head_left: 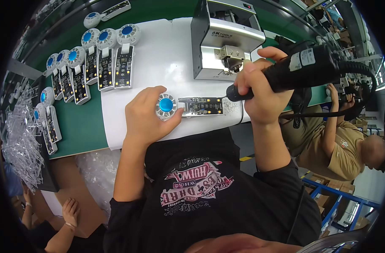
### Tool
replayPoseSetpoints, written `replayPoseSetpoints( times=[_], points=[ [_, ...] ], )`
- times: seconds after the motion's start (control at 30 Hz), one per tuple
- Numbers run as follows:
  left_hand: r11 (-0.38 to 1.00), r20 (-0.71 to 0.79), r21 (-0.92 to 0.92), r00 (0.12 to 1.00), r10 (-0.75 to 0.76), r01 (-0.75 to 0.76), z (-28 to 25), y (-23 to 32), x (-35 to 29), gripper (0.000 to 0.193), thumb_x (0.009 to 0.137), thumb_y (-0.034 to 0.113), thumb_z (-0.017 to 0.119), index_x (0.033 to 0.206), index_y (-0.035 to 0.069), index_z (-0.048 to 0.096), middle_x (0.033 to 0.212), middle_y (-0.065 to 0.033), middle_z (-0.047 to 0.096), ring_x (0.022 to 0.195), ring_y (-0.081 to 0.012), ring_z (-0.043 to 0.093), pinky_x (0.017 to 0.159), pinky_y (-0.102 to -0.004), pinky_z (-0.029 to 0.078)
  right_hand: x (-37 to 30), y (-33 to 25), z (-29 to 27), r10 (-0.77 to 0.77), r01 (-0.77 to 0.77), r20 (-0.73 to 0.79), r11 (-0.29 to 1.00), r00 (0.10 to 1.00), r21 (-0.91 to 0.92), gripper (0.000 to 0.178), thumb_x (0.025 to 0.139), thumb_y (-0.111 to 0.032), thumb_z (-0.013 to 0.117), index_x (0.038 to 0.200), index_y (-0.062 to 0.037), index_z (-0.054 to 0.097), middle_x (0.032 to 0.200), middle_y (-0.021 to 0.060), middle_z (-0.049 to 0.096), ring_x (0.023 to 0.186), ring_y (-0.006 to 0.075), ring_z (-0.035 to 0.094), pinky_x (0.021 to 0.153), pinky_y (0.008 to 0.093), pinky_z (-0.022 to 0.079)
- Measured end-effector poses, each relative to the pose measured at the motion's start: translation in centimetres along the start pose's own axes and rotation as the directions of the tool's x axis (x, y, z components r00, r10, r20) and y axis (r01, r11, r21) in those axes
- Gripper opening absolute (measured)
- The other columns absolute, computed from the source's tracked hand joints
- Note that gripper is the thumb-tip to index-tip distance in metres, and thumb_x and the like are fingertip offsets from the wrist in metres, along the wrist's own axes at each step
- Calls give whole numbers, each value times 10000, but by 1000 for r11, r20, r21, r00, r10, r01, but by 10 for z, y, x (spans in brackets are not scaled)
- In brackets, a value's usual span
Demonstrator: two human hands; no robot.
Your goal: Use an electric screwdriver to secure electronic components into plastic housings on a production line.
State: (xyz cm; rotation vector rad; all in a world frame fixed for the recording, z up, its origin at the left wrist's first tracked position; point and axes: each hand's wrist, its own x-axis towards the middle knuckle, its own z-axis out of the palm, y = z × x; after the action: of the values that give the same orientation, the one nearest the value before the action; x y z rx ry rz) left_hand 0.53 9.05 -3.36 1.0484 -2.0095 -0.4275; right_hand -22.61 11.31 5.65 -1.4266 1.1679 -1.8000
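In front of me on the white sheet lies a small device: a round white head with a blue centre (166, 105), joined to a dark circuit board (206, 106) in a white casing. My left hand (148, 114) curls around the round head, thumb and fingers gripping its rim. My right hand (262, 86) is wrapped round a black corded electric screwdriver (302, 69). The screwdriver is tilted, its tip at the upper right corner of the board; whether a screw sits under it is too small to tell.
Beyond the device stands a silver screw feeder (228, 38). Several similar devices (106, 67) lie in rows at the left on the green table (91, 126). Clear plastic bags (21, 135) pile up at the far left. The screwdriver's cable (371, 84) loops at the right. Other people work on both sides.
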Motion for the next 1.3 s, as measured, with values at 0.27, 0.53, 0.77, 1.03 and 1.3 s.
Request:
replayPoseSetpoints(
  times=[0.27, 0.53, 0.77, 1.03, 1.3],
  points=[
    [999, -13, 29, 1000, 19, -19, 3, 0, 0, 443, 668, 252, 846, 991, 16, 657, 873, -133, 689, 753, -299, 682, 669, -359, 543, -8, 5, -9, 61, -60, -17, 998, 998, 17, 371, 861, 57, 606, 1199, 49, 452, 664, 64, 592, 485, 138, 512, 531, 337, 477],
    [998, -18, 51, 999, 28, -27, 4, -1, 0, 439, 671, 278, 847, 974, 22, 659, 865, -125, 687, 741, -298, 679, 653, -362, 542, -22, -7, -8, 64, -68, 32, 988, 997, 138, 370, 879, 23, 578, 1216, 48, 429, 676, 53, 569, 483, 134, 494, 536, 340, 486],
    [997, -32, 56, 998, 46, -44, 0, -2, 2, 442, 679, 297, 846, 976, 26, 662, 869, -125, 688, 746, -308, 681, 658, -376, 545, -24, -12, 19, 29, -41, 114, 993, 993, 109, 407, 867, 7, 581, 1234, 39, 407, 665, 49, 544, 493, 138, 486, 544, 348, 488],
    [970, -33, 219, 992, 119, -109, -60, -9, 41, 487, 704, 365, 842, 999, 18, 671, 904, -148, 710, 812, -327, 708, 710, -385, 567, -19, -12, -20, 9, -11, 7, 903, 1000, 429, 420, 869, -29, 545, 1265, 20, 415, 636, 14, 481, 489, 132, 476, 568, 345, 483],
    [751, -59, 638, 983, -172, 170, -83, -147, 255, 833, 783, 664, 702, 1233, -35, 648, 1102, -250, 712, 1040, -378, 696, 896, -437, 550, -39, -1, -16, 6, -3, -9, 959, 1000, 284, 395, 867, -24, 544, 1247, 25, 445, 648, 15, 489, 473, 130, 467, 544, 324, 474]
  ],
)
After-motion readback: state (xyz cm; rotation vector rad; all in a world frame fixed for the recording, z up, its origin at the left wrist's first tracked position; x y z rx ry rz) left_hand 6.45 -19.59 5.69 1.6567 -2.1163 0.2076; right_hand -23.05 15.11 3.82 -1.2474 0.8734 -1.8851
